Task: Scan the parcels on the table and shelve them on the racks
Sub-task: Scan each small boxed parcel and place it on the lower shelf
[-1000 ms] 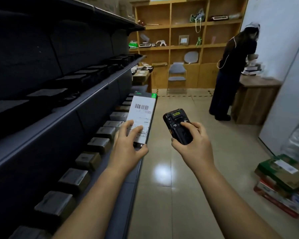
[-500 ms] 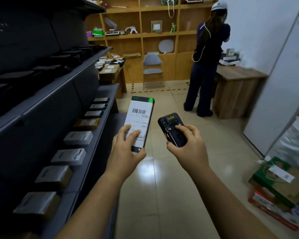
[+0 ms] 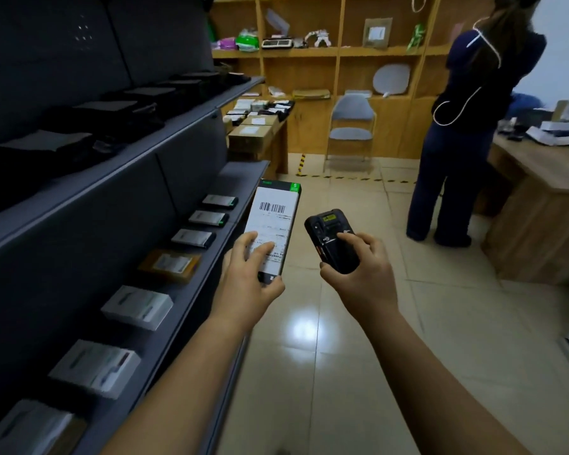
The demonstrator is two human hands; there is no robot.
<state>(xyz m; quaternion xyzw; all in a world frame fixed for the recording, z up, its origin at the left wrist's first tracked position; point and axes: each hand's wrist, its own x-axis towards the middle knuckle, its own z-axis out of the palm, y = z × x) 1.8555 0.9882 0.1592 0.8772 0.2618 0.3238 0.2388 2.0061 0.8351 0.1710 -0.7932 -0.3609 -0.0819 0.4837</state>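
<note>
While the slim black parcel (image 3: pixel 278 221) sits label-up in the left hand (image 3: pixel 248 284), held out over the aisle floor just beside the rack's lower shelf (image 3: pixel 240 178), the job looks to be at the scanning step. That hand grips the parcel's near end, two fingers lying on the white label and the thumb hooked round the bottom edge, so the barcode at the far end is uncovered. The right hand (image 3: pixel 365 277) is wrapped round a black handheld scanner (image 3: pixel 330 241), one digit resting on its face. The scanner sits beside the parcel, not over the barcode, and whether a read has registered cannot be told.

Next, I judge, the scanner's head must turn onto the barcode. After that the parcel needs a bare spot on the shelf, and the far end looks free.

By count: one parcel in hand, one scanner and seven boxed parcels in a row on the lower shelf. The dark packets on the upper shelf (image 3: pixel 119 110) are too dim to count. Beyond are a parcel-laden table (image 3: pixel 278 129), one folding chair (image 3: pixel 352 126) and one other person (image 3: pixel 467 126).
</note>
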